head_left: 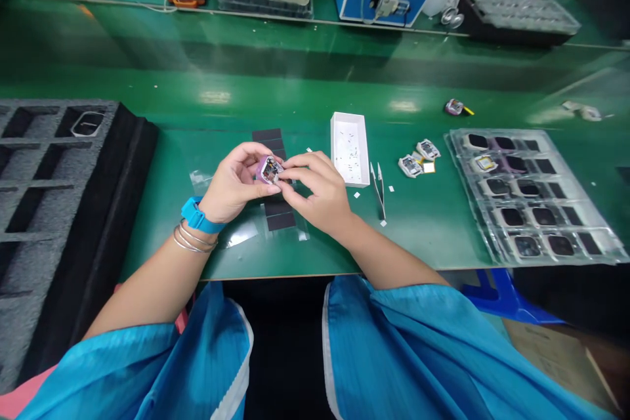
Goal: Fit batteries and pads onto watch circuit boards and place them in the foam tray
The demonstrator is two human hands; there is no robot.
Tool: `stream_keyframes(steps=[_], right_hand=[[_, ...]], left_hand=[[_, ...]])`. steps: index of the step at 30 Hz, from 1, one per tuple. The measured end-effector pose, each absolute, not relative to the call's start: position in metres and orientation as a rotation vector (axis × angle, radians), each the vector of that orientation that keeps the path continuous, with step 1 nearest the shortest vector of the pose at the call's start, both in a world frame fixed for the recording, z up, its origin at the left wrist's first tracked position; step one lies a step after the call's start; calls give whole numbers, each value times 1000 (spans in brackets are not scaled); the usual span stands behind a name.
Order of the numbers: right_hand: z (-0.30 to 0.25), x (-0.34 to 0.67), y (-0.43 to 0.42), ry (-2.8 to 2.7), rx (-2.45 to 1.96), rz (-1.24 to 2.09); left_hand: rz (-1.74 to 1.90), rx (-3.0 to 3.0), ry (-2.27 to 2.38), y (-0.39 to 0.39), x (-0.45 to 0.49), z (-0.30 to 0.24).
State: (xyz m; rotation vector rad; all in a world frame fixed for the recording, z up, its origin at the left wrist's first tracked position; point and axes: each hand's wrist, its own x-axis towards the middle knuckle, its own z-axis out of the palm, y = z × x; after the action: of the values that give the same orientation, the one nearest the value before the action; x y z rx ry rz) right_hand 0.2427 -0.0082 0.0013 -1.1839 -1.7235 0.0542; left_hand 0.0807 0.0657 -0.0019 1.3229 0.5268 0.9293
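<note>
Sitting at the green bench (305, 98), I have a grey foam tray (54, 210) at my left and a clear blister tray (536, 197) of dark-faced units at my right. Nearer the middle stands a small white box (350, 147), with tweezers (380, 190) and two loose open casings (418, 159) just beside it. Black adhesive strips (279, 213) lie under my hands. My left hand (233, 184) is closed around a small purple watch casing (269, 170), held above the strips with its open side up. My right hand (319, 193) pinches at the casing's near edge, fingertips narrow; I think something tiny sits between them, but it is too small to tell. I judge this the fitting step: seating a part inside the casing. The next move calls for a steady left grip and a light, exact press.
</note>
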Motion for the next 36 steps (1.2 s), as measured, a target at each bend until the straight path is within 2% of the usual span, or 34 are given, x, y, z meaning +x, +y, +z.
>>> stream_keyframes(steps=[11,22,25,27,29,31,36], right_hand=[[-3,241,-8,-1737,-1111,-50],[4,248,-5,-1777,-1118,-33],[20,277,-6,-1693,-1234,-114],[30,303,-6,-1635,-1480,-139],[37,324,-5,-1577,-1778,-83],[37,328,-4,-1519,-1891,30],[18,272,-6,-1426,-1394,488]], left_hand=[[1083,1528,576,60,81,1],[985,1407,566,63,82,-5],[953,1294,556,64,82,-4],[932,1228,530,64,82,-2],[903,1174,502,64,82,-1],[876,1129,479,64,81,-1],[845,1112,486,63,82,-3]])
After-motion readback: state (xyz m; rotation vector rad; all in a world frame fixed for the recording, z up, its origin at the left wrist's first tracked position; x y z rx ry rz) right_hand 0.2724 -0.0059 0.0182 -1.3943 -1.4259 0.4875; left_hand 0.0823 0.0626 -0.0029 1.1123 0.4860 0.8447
